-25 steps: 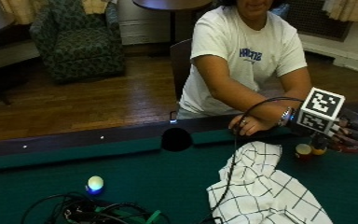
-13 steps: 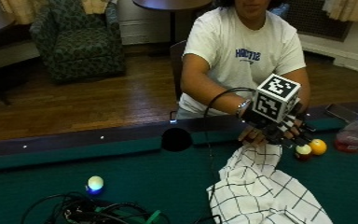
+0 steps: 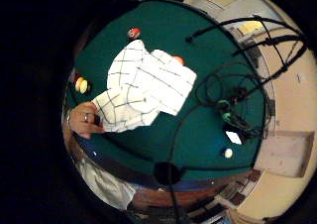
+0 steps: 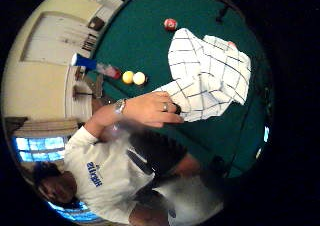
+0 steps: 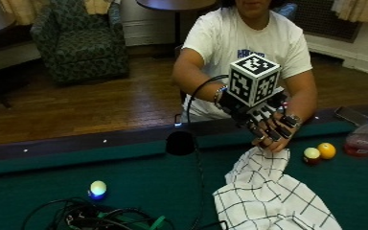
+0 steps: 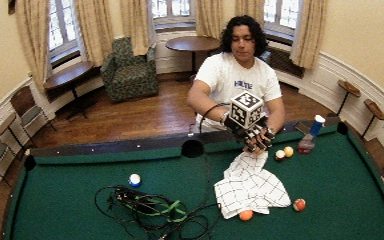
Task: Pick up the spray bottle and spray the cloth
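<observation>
Person stands at the far rail of the bench (image 5: 56, 167), a green pool table. Gloved right hand (image 5: 260, 117) is raised above the near end of the cloth (image 5: 270, 196), fingers straight and spread, holding nothing. Bare left hand (image 5: 280, 139) sits just behind and under it, pinching the cloth's top corner and lifting it off the felt; rest of the checked cloth trails down toward the camera side. Bottle (image 5: 366, 132), blue cap w/ reddish liquid, stands upright by the rail, well off to the person's left of both hands, untouched. Between hands and bottle lie two balls, a white-ish one (image 5: 311, 154) and a yellow one (image 5: 327, 150), just beside each other. Wide view: an orange ball (image 6: 246, 215) touches the cloth's near edge, a red one (image 6: 299, 204) close by. Blue-white ball (image 5: 97, 188) and a cable tangle (image 5: 101, 218) sit apart on the other side.
</observation>
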`<action>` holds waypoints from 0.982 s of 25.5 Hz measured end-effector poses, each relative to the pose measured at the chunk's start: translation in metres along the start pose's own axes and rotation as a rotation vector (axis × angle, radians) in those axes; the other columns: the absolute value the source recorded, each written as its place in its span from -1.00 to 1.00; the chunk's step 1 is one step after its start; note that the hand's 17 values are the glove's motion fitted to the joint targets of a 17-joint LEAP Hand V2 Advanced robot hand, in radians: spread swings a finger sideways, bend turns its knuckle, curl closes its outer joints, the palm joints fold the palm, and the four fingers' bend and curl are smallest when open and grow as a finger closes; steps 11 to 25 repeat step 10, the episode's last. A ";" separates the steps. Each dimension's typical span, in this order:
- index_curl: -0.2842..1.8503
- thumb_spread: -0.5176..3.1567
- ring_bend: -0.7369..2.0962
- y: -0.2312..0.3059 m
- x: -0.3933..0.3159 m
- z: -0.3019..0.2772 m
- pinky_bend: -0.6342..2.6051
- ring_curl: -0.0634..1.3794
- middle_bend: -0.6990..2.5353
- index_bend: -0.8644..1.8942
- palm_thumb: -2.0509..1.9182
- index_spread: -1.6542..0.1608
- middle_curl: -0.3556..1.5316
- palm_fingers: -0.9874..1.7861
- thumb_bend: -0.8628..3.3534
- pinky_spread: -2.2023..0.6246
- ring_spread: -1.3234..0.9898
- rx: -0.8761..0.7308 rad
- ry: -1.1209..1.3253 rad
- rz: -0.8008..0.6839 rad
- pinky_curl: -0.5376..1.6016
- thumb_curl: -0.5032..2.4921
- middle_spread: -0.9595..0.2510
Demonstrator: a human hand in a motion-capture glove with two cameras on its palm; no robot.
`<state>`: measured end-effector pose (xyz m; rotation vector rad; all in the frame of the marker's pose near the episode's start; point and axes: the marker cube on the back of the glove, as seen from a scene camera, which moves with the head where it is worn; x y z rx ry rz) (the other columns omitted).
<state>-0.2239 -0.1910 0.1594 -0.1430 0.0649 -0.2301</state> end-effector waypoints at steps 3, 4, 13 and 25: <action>-0.49 -0.25 -0.25 0.000 0.019 -0.010 -0.42 -0.49 -0.44 -0.27 0.15 0.32 -0.24 -0.14 -0.61 0.71 0.02 -0.003 0.032 0.051 -0.18 -0.43 0.32; -0.49 -0.25 -0.25 -0.001 0.023 -0.012 -0.42 -0.49 -0.44 -0.27 0.15 0.32 -0.24 -0.13 -0.61 0.71 0.02 -0.003 0.047 0.064 -0.18 -0.43 0.32; -0.50 -0.25 -0.24 -0.004 0.038 -0.015 -0.43 -0.48 -0.44 -0.28 0.16 0.32 -0.25 -0.12 -0.60 0.71 0.02 0.011 0.142 0.108 -0.18 -0.43 0.33; -0.50 -0.25 -0.24 -0.004 0.038 -0.015 -0.43 -0.48 -0.44 -0.28 0.16 0.32 -0.25 -0.12 -0.60 0.71 0.02 0.011 0.142 0.108 -0.18 -0.43 0.33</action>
